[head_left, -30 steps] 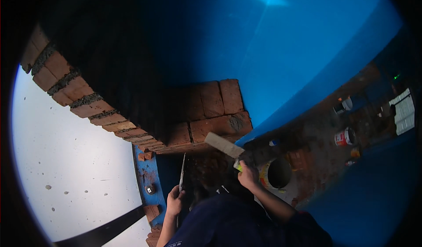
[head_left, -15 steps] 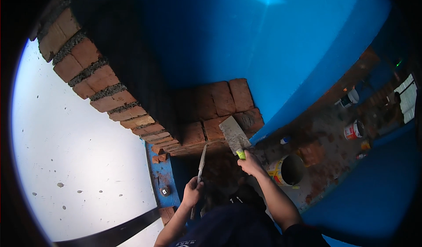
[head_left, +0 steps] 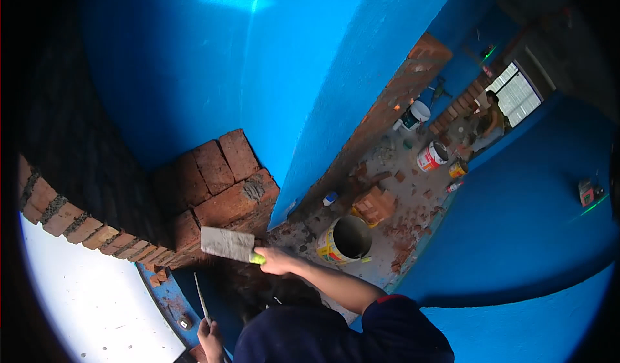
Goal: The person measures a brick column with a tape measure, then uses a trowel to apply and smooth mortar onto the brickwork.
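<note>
My right hand [head_left: 276,260] is closed around the yellow-green handle of a brick trowel [head_left: 227,243]. Its flat rectangular blade, greyed with mortar, points left in front of the low brickwork [head_left: 223,201]. A patch of grey mortar [head_left: 253,189] sits on the right end of the front brick, beside the blue wall. Lower down, my left hand [head_left: 209,334] grips a long thin tool [head_left: 200,293] that slants upward; seen edge-on, its exact kind is unclear. Its tip is apart from the bricks.
To the right stands a mortar bucket [head_left: 330,248], with a stack of bricks [head_left: 376,205] behind it. More buckets [head_left: 431,158] and broken brick pieces lie farther along the floor. A tall brick wall [head_left: 64,220] rises on the left. Another person [head_left: 492,123] is far off near a bright opening.
My view has turned right, bringing more floor and the distant person into sight. The trowel has swung from pointing up over the bricks to pointing left. Both hands keep their tools.
</note>
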Demonstrator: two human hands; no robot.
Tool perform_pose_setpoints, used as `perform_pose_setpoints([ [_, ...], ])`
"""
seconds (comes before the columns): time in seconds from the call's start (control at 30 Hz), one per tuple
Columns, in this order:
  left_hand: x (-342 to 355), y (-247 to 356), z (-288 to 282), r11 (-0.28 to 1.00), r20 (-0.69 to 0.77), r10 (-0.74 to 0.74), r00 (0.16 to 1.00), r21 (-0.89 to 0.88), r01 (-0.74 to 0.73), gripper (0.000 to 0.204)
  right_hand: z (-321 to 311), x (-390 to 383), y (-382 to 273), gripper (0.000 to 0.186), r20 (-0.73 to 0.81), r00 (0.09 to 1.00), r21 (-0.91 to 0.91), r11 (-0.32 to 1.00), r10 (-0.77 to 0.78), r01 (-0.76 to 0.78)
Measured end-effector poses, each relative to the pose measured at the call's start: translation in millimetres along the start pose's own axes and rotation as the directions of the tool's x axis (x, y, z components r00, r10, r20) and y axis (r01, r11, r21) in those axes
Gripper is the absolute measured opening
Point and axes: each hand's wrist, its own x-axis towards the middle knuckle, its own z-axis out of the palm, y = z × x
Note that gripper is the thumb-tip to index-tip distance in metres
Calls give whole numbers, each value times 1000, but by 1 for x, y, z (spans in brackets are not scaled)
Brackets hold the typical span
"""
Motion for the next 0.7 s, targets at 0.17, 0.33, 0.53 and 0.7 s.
perform_pose_setpoints([
  [0.17,-7,-14,-30,831,133,-556,821,62,553,69,2,-14,14,26,39,986,555,817,161,-155],
  [0.33,-36,26,-8,963,-137,-269,953,-38,266,9,-2,38,-32,9,74,966,896,410,247,-173],
  [0.53,-46,-8,-38,975,-111,-221,969,-11,221,17,-4,9,-42,17,48,998,829,556,31,-57],
  [0.7,-55,-26,-46,977,-251,-214,944,-47,209,19,35,-11,-16,26,430,902,364,909,28,-201],
])
